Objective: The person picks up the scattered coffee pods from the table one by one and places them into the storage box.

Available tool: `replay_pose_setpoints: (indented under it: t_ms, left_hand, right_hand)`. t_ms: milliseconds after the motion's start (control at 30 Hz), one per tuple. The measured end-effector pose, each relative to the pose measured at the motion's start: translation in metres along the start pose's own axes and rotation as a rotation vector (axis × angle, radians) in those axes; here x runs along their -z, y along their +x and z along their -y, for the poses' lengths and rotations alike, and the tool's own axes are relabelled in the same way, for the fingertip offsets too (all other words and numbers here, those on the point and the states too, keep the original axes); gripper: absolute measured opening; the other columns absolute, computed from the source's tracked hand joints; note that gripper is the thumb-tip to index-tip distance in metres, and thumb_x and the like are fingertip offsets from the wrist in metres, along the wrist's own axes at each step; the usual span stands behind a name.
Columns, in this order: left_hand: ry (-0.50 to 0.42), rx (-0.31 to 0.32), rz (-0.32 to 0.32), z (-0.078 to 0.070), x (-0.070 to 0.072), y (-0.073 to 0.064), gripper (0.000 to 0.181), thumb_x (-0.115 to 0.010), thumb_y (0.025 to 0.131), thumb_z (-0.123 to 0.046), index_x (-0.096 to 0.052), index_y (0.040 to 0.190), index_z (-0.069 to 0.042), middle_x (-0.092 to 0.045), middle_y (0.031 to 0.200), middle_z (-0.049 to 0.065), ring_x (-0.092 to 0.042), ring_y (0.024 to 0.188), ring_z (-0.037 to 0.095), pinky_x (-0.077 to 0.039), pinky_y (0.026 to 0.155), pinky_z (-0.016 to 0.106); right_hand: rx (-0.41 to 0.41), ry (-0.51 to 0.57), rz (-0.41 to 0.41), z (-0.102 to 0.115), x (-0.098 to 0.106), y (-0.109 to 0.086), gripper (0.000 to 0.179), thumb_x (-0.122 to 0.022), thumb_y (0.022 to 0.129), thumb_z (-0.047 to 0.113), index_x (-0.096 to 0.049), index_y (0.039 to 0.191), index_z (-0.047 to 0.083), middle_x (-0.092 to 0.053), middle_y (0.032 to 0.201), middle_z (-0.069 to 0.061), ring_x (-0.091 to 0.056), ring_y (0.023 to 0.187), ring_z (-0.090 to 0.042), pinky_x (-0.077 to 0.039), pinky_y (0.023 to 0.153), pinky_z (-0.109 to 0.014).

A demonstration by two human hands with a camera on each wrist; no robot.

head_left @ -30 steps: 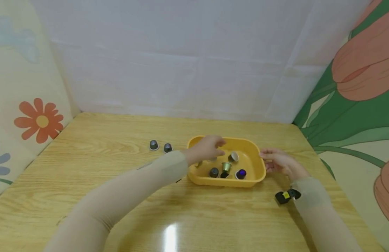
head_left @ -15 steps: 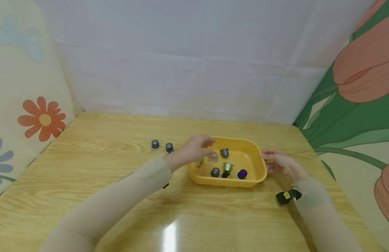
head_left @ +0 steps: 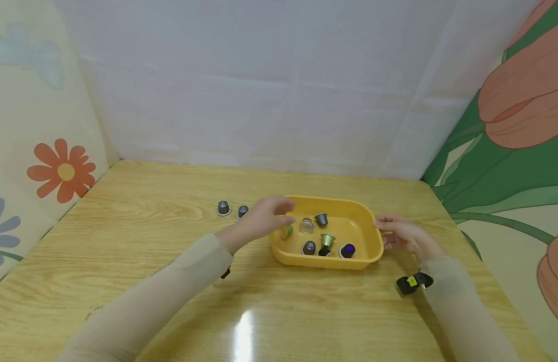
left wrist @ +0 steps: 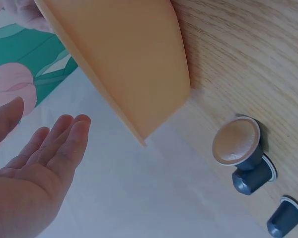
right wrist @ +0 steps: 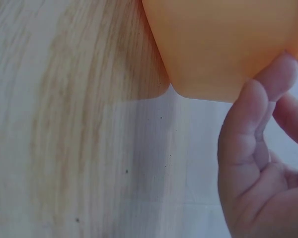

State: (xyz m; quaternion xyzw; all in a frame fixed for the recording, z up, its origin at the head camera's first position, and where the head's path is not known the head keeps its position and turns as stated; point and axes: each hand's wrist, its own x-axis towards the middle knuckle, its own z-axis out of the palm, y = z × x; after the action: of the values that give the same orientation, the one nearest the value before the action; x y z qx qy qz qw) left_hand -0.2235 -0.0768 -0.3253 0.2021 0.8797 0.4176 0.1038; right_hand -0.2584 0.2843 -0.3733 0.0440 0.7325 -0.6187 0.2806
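My left hand (head_left: 264, 218) hovers by the left end of a yellow plastic tub (head_left: 351, 229), fingers spread and holding nothing. Coffee capsules lie inside: a clear-looking one (head_left: 306, 225), dark ones (head_left: 321, 219), a gold one (head_left: 327, 240), a greenish one (head_left: 286, 232) and a purple-topped one (head_left: 348, 250). At the opposite end my right hand (head_left: 407, 237) holds the tub's rim, its fingertips (right wrist: 253, 99) bent against the outer wall. Left of the tub, dark capsules (head_left: 223, 208) rest on the table; the left wrist view shows another capsule (left wrist: 237, 142), its lid facing the camera.
The wooden table (head_left: 170, 241) ends at a white cloth backdrop (head_left: 243, 110). Flower-printed panels (head_left: 523, 166) stand along both sides. A black strap device (head_left: 412, 282) sits at my right wrist.
My left hand has moved left from above the tub toward its left end. A dark capsule that was by the fingers now lies on the tub's floor. The right hand stays put.
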Motion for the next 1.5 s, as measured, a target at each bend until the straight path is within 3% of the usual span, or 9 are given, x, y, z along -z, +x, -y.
replay_pose_setpoints:
  t_ms: [600,867,1233,1500]
  left_hand:
    - [-0.037,-0.007,-0.086,0.018,0.016,-0.02,0.045,-0.063,0.095,-0.013,-0.052,0.134,0.007,-0.056,0.132,0.023,-0.052,0.123,0.038,-0.044,0.102,0.046]
    - [0.022,0.02,-0.113,0.034,0.022,-0.029,0.046,-0.063,0.096,-0.015,-0.051,0.136,0.005,-0.054,0.134,0.023,-0.051,0.124,0.039,-0.045,0.101,0.048]
    - [0.034,0.085,-0.123,0.05,0.027,-0.04,0.053,-0.062,0.097,-0.018,-0.044,0.142,0.002,-0.048,0.141,0.022,-0.045,0.13,0.038,-0.041,0.103,0.051]
    - [0.111,0.093,-0.148,0.058,0.028,-0.04,0.055,-0.064,0.096,-0.022,-0.045,0.14,0.006,-0.054,0.134,0.023,-0.044,0.13,0.039,-0.037,0.106,0.054]
  right_hand:
    - [0.003,0.012,0.004,-0.002,0.001,0.001,0.009,-0.05,0.103,0.018,-0.056,0.104,0.012,-0.058,0.084,0.001,-0.059,0.066,-0.013,-0.054,0.062,-0.026]
    - [0.006,0.024,0.012,-0.003,0.003,0.002,0.01,-0.048,0.103,0.017,-0.058,0.102,0.013,-0.06,0.082,0.001,-0.059,0.064,-0.012,-0.054,0.061,-0.026]
    - [0.007,0.027,0.017,-0.002,0.002,0.001,0.01,-0.048,0.103,0.017,-0.058,0.102,0.013,-0.059,0.081,0.001,-0.059,0.064,-0.012,-0.054,0.06,-0.025]
    - [0.013,-0.023,0.005,-0.001,0.002,0.001,0.013,-0.05,0.103,0.019,-0.056,0.108,0.009,-0.062,0.085,0.001,-0.06,0.067,-0.012,-0.054,0.062,-0.025]
